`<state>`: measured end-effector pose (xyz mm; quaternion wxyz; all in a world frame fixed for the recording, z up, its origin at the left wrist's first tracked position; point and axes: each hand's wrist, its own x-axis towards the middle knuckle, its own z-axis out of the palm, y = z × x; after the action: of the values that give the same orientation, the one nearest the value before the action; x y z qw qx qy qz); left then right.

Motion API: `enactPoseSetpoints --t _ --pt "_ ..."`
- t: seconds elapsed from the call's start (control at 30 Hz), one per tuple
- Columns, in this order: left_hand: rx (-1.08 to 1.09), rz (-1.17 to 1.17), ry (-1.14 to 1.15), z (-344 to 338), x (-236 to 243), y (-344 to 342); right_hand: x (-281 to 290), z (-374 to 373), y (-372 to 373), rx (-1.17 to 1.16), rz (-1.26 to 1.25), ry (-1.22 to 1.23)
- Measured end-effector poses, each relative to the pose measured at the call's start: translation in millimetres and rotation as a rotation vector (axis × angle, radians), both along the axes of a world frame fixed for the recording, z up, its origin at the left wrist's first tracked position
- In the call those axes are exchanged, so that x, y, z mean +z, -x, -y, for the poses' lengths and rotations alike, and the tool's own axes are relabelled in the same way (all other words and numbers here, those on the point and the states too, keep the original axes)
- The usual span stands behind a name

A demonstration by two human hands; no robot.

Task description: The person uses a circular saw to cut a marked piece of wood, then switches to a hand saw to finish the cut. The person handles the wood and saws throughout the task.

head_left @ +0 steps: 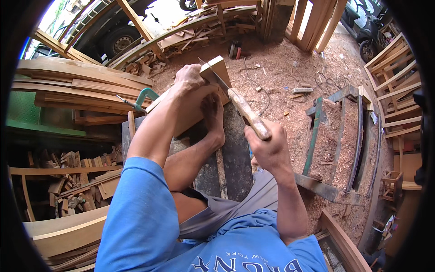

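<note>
My left hand (188, 77) grips a pale wooden board (190, 109), whose squared upper end (213, 67) rises beside my fingers. The board leans at an angle on a dark, stained bench (238, 163), with my bare foot (213, 118) against it. My right hand (267, 145) is closed on the long, worn wooden handle (244, 106) of a saw. Its narrow blade (217, 78) lies across the board's end, close to my left hand. A teal C-clamp (146, 95) is at the board's left side.
Stacked planks (86, 79) and offcuts (77, 181) fill the left. A metal frame (317, 136) covered in shavings stands right, beside wooden frames (398, 90). A small power tool (234, 50) lies on the sawdust-covered floor (285, 59). A truck wheel (122, 41) and motorbike (358, 27) show behind.
</note>
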<state>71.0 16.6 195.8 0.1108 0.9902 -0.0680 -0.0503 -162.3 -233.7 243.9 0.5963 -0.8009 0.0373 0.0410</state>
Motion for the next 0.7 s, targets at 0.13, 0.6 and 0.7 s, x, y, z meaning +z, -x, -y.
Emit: enactPoseSetpoints --t 0.13,0.6,0.7 --pt "-0.021 -0.033 0.047 -3.8 -0.1 -5.4 9.3 7.7 30.0 0.013 0.161 0.044" --pt "-0.037 -0.006 0.007 -1.6 -1.2 0.5 21.9 -4.7 30.0 -0.05 0.131 0.045" --pt "-0.052 0.009 0.02 -3.9 0.0 -0.7 25.4 13.8 66.7 -0.081 0.209 0.036"
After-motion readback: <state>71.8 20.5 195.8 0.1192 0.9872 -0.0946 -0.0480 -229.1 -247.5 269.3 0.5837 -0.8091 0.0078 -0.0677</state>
